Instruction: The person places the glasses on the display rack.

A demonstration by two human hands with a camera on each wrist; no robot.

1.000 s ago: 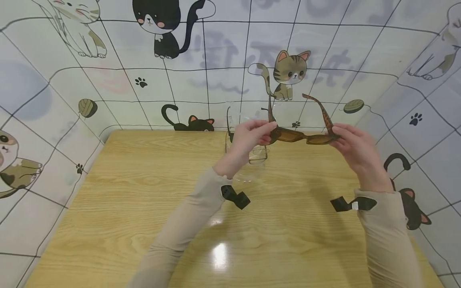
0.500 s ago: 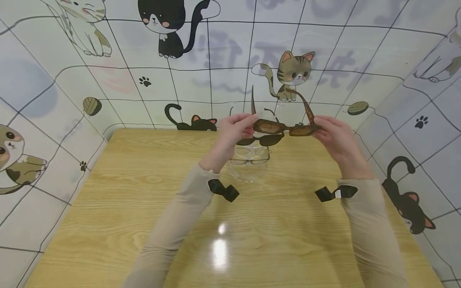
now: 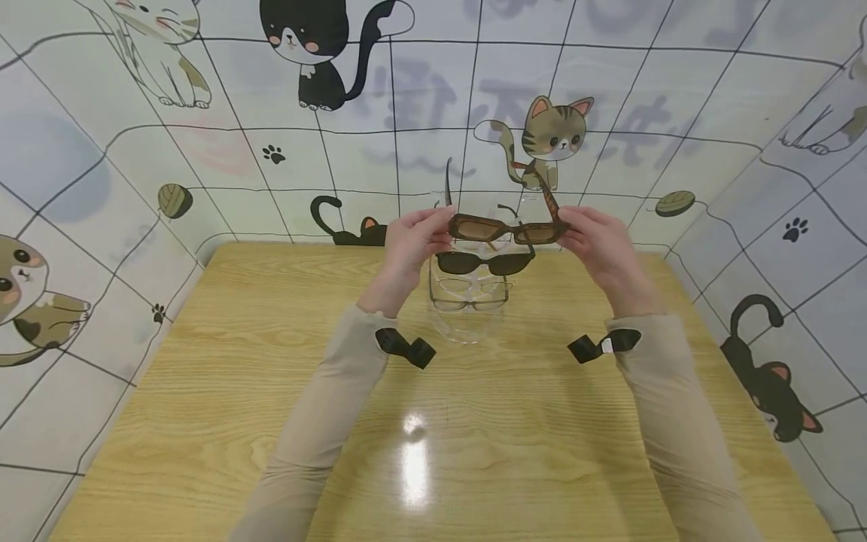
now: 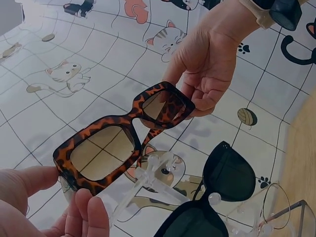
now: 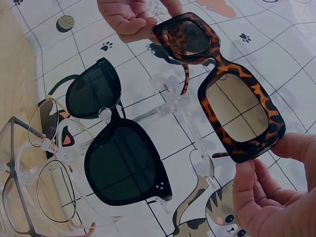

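Observation:
Tortoiseshell sunglasses [image 3: 477, 226] with brown lenses are held level by both hands, temples unfolded and pointing away. My left hand [image 3: 415, 247] pinches their left end between thumb and fingers. At the right end, my right hand [image 3: 599, 248] grips the hinge corner the same way. Just below and in front of them, black sunglasses [image 3: 460, 263] rest on a clear plastic glasses stand [image 3: 467, 336]. In the right wrist view the stand's top arms [image 5: 173, 101] show between the black pair and the tortoiseshell frame [image 5: 242, 113], which is apart from them.
Lower on the stand hang thin wire-rimmed glasses [image 3: 497, 287] and dark-framed eyeglasses [image 3: 467, 305]. The stand is on a wooden table [image 3: 271, 376] close to its back edge. Behind and beside it rises a cat-print cloth wall [image 3: 420, 98].
Both hands have carried the tortoiseshell sunglasses leftward and slightly up, from right of the stand to over its top. The black sunglasses, mostly hidden earlier, now show. The camera view shifted slightly.

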